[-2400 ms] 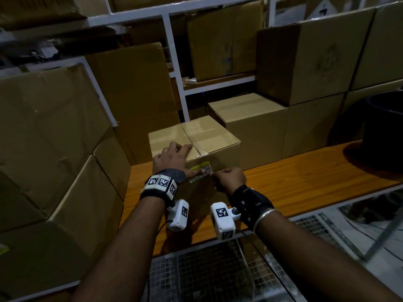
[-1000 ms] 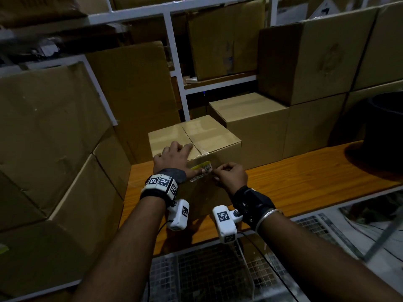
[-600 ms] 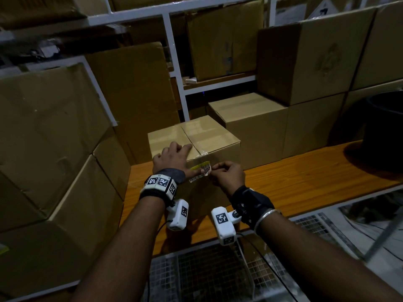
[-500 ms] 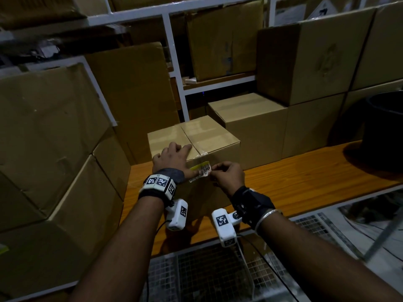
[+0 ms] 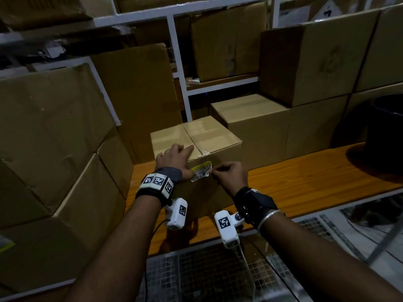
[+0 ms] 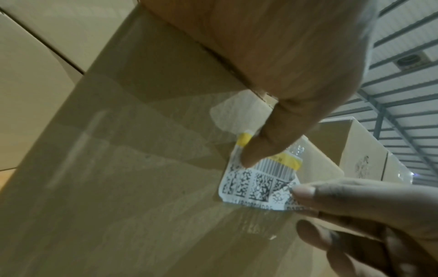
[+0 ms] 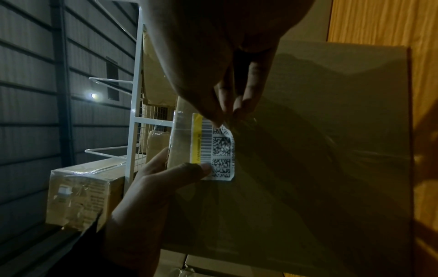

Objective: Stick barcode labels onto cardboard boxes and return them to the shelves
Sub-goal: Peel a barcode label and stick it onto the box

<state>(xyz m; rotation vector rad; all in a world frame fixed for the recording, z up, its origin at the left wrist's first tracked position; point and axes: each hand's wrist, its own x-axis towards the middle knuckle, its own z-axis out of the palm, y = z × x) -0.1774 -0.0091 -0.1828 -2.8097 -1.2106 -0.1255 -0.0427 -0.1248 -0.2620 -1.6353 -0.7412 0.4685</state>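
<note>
Cardboard box [image 5: 214, 144] is sitting on the wooden counter [image 5: 305, 173] in front of white metal shelves [image 5: 174, 62] that are carrying larger cartons [image 5: 309, 62], its taped top flaps facing up and its near face turned toward the person. Barcode label [image 5: 201, 172], white with a yellow band and dense square codes, is lying against the upper part of that near face, just below the top edge. In the left wrist view the label [image 6: 258, 181] is showing one corner curling away from the cardboard; how much of it is stuck down cannot be told.

Left hand [image 5: 176, 158] is resting across the box top with its fingers spread flat, while its thumb [image 6: 263, 151] is reaching down over the edge and pressing the left part of the label against the box face; this grip is relaxed and closing on nothing. Right hand [image 5: 231, 175] is pinching the right edge of the label between thumb and fingertips [image 7: 220, 112], the remaining fingers curling inward beside it.

Dark round container [image 5: 386, 131] is standing at the right end of the counter, well apart from the box. Wire mesh panel [image 5: 207, 275] is showing below the counter edge, under the forearms
</note>
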